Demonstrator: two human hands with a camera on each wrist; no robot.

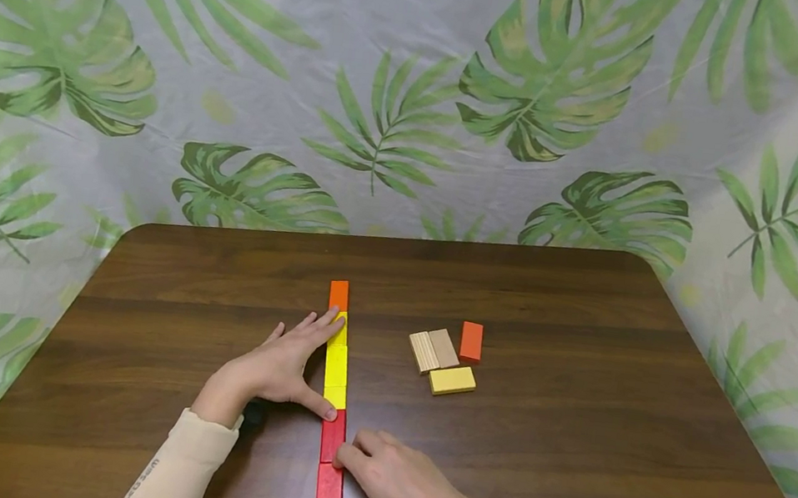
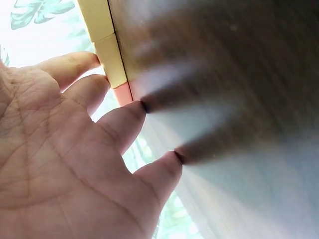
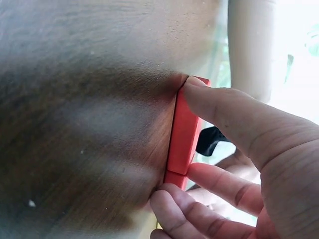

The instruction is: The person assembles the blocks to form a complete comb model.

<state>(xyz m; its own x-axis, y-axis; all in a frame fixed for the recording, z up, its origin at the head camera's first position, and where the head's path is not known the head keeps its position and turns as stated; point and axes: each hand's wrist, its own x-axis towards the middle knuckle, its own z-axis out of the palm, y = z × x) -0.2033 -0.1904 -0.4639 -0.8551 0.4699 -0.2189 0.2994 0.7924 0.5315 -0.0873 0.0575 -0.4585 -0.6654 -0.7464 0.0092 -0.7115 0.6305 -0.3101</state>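
Note:
A straight row of flat blocks runs front to back on the brown table: an orange block [image 1: 339, 295] at the far end, several yellow blocks [image 1: 336, 365], then two red blocks [image 1: 329, 494] nearest the body. My left hand [image 1: 284, 362] is spread along the row's left side. Its fingertips reach the far yellow block, while its thumb rests by the join of yellow and red. On the other side, my right hand [image 1: 412, 491] touches the red blocks. In the right wrist view its thumb lies at the near end of a red block [image 3: 184, 134], with the index fingertip at the join.
Right of the row lie two pale wooden blocks [image 1: 434, 349], a pale yellow block [image 1: 452, 381] and a separate orange-red block [image 1: 472, 341]. A leaf-patterned cloth [image 1: 416, 117] hangs behind the table [image 1: 568, 456]. A small dark object [image 1: 254, 415] shows beneath the left wrist.

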